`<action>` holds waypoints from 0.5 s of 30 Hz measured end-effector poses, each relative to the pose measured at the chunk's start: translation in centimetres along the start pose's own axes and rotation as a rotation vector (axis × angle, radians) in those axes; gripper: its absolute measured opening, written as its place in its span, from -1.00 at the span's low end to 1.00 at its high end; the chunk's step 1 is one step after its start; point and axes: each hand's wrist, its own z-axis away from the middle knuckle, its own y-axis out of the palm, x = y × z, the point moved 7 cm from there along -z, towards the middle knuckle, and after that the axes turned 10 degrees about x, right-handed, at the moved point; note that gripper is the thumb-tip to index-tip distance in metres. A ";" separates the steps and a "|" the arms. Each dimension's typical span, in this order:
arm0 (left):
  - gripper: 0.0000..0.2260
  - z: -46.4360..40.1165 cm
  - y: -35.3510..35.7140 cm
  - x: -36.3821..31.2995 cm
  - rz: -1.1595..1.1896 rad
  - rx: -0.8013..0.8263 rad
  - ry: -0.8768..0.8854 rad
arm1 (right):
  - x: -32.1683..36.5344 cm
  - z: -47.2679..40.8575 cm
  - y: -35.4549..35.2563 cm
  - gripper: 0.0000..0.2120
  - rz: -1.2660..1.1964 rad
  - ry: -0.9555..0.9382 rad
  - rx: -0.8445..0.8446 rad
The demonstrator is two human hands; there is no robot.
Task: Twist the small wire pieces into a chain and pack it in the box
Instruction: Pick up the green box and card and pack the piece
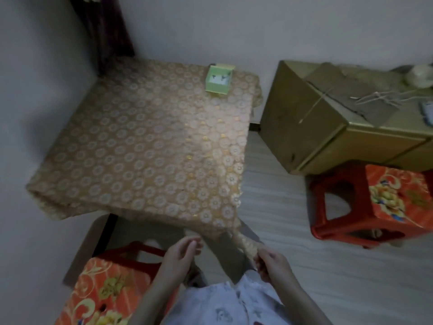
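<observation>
- We see the green box (pixel 219 81) open at the far right corner of the worktop (pixel 145 146), small pieces inside, too blurred to identify.
- Left hand (pixel 181 252): below the near edge, fingers loosely curled, grip holds nothing.
- Right hand (pixel 271 261): grip pinches the tablecloth corner (pixel 246 242).

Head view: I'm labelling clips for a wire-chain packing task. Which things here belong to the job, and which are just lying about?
Belongs to the job:
- green box, open, at the table's far edge
- left hand
- right hand, fingers curled; held wire not discernible

Lying about:
- patterned tablecloth
- cardboard box
- two red stools
</observation>
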 end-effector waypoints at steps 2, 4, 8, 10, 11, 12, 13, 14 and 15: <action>-0.84 -1.7 3.4 -1.1 -0.028 0.055 -0.011 | 0.0 0.0 -3.6 -0.66 0.005 0.004 -0.024; -0.84 -3.8 6.7 -3.3 -0.079 0.116 0.003 | 1.0 -0.1 -7.2 -0.65 0.020 -0.006 -0.040; -0.83 -8.1 12.1 -8.7 -0.131 0.164 0.079 | 3.3 -0.8 -13.8 -0.64 -0.029 -0.035 -0.092; -0.85 -9.5 14.3 -11.4 -0.129 0.188 0.124 | 4.4 -1.1 -16.2 -0.66 -0.062 -0.043 -0.121; -0.85 -10.1 15.3 -12.5 -0.131 0.204 0.147 | 5.0 -1.3 -17.2 -0.67 -0.079 -0.048 -0.130; -0.85 -10.7 16.1 -13.2 -0.138 0.223 0.159 | 5.6 -1.5 -18.0 -0.67 -0.090 -0.055 -0.135; -0.85 -11.3 16.7 -13.6 -0.146 0.244 0.157 | 6.2 -1.8 -18.6 -0.68 -0.094 -0.061 -0.136; -0.85 -11.9 17.2 -13.7 -0.155 0.262 0.147 | 6.7 -2.1 -19.1 -0.68 -0.096 -0.065 -0.136; -0.85 -12.4 17.3 -13.8 -0.167 0.266 0.135 | 7.2 -2.6 -19.5 -0.68 -0.100 -0.069 -0.136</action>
